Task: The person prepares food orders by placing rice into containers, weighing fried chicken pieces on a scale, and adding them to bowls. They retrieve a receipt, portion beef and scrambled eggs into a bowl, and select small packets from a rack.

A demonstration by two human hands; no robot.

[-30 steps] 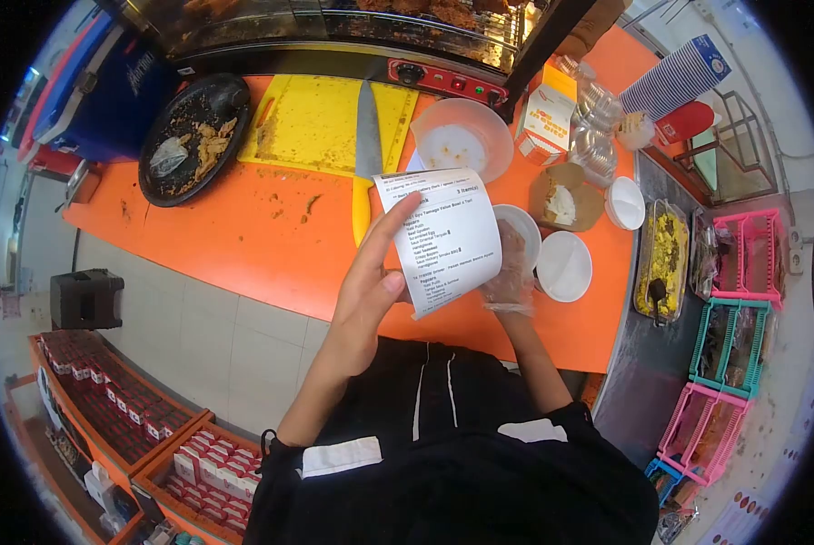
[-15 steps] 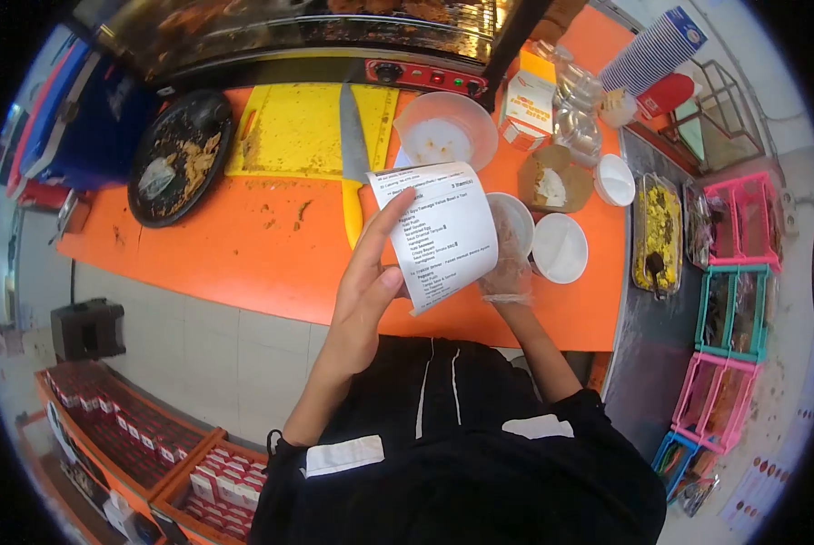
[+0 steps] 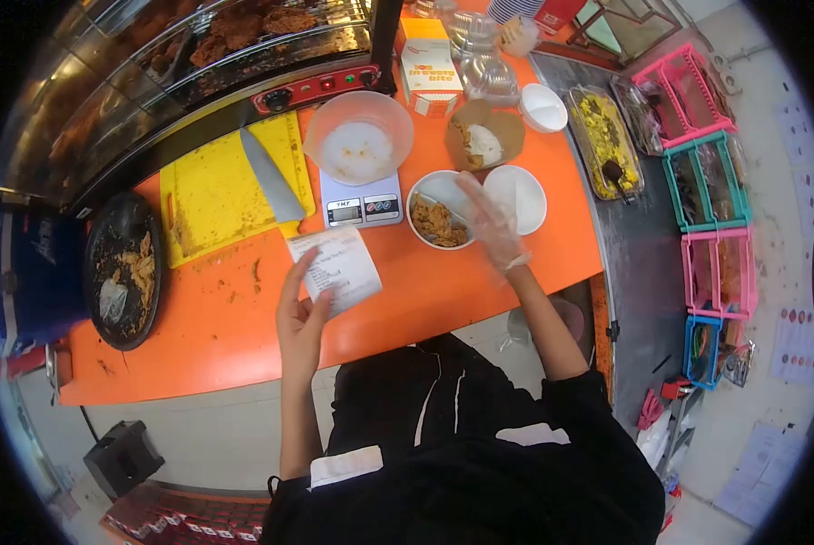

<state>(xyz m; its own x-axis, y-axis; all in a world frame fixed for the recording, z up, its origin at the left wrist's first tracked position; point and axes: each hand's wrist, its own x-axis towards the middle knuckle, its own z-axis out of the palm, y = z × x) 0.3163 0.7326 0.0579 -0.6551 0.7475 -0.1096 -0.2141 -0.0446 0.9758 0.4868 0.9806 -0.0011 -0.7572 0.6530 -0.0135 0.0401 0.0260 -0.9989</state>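
A printed paper receipt [image 3: 357, 272] is pinched between the thumb and fingers of my left hand [image 3: 300, 318], low over the front of the orange counter. My right hand [image 3: 496, 227] wears a clear plastic glove. Its fingers stretch forward over the right rim of a white paper bowl [image 3: 425, 186] with browned crispy pieces [image 3: 436, 222] inside. Just right of that hand sits another white bowl [image 3: 530, 204]. Behind them stands an open brown paper box [image 3: 511, 132] with rice in it. A digital scale [image 3: 362, 207] carries a translucent plastic bowl [image 3: 402, 127] left of the white bowls.
A large knife [image 3: 266, 173] lies on the yellow cutting board [image 3: 212, 213]. Left of it is a black pan [image 3: 98, 272] with crumbs. A lit food warmer [image 3: 262, 98] spans the back. On the right are a yellow-food tray [image 3: 630, 168] and coloured baskets [image 3: 711, 186].
The view has swung right and down. The receipt has lowered away from my face, uncovering the scale and bowls. My gloved right hand now shows over the bowl of crispy pieces.
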